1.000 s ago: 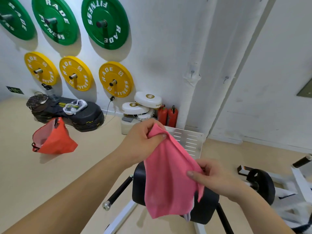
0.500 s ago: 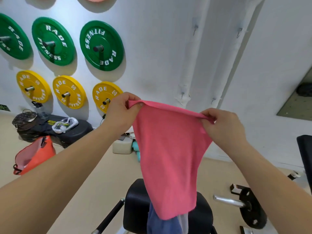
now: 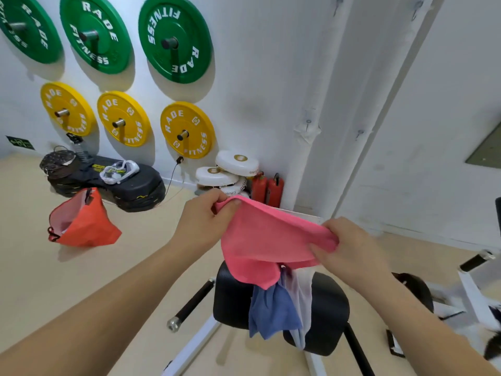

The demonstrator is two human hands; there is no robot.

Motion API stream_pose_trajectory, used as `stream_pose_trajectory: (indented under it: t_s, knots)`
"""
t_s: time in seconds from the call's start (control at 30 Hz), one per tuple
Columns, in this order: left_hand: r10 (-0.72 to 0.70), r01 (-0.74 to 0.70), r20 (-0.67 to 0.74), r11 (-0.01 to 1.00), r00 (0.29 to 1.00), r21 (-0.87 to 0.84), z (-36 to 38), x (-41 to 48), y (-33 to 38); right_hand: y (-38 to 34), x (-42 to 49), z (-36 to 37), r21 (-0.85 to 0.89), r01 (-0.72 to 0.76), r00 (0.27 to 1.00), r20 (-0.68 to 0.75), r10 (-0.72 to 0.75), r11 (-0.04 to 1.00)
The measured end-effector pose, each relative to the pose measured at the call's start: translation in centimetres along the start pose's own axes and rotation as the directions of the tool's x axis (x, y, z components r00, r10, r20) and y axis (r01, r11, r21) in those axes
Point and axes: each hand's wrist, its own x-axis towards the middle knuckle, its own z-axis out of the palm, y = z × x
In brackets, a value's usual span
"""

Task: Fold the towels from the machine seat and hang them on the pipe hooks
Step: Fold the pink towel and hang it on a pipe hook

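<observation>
Item 1, far left, on the floor: a slumped orange fabric bag (image 3: 81, 221) with its mouth open. I see a pale lining inside, but I cannot tell what it contains.

Item 2, behind it: a black stacked step platform (image 3: 135, 188) carrying a white bundle (image 3: 119, 172) that I cannot identify.

Item 3, centre: the left hand (image 3: 202, 222), fingers curled, thumb and fingers pinching the left top corner of the pink cloth towel (image 3: 265, 240).

Item 4: the pink cloth towel is held in the air, stretched between both hands. Its top edge sags and its lower part hangs in front of the seat.

Item 5, below: a black padded machine seat (image 3: 329, 310). A crumpled blue cloth towel (image 3: 271, 308) and a white cloth towel (image 3: 302, 291) are draped over it, touching each other.

Item 6: the right hand (image 3: 349, 248), fingers curled, gripping the bunched right end of the pink towel.

Item 7, upper right: white wall pipes (image 3: 305, 164) with small metal hooks (image 3: 360, 132), well apart from the pink towel.
</observation>
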Motion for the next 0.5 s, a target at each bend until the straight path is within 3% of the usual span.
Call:
stream_pose_trajectory:
  t_s: [0.1, 0.2, 0.3, 0.43, 0.5]
  knots:
    - [-0.044, 0.042, 0.046, 0.998, 0.998, 0.036, 0.4, -1.9, -2.1, 1.0, -1.2, 2.3, -0.123, 0.042, 0.990, 0.137, -0.025, 0.992]
    - [-0.044, 0.039, 0.067, 0.997, 0.997, 0.060, 0.2, -2.7, -2.9, 2.0, -1.5, 2.7, -0.055, 0.032, 0.969, 0.247, -0.017, 0.998]
    - [-0.100, 0.088, 0.140, 0.992, 0.985, 0.092, 0.1, -2.7, -3.7, 2.9, -1.8, 1.9, 0.058, -0.038, 0.979, 0.202, 0.025, 0.998]
    - [-0.170, 0.120, 0.328, 0.978, 0.929, 0.168, 0.3, -0.5, -3.3, 3.4, 1.0, 1.5, 0.226, -0.221, 0.970, 0.155, 0.189, 0.949]
    - [-0.139, 0.083, 0.294, 0.977, 0.946, 0.197, 0.7, 2.2, -1.9, 2.6, 3.5, 0.2, 0.275, -0.200, 0.979, 0.027, 0.200, 0.940]
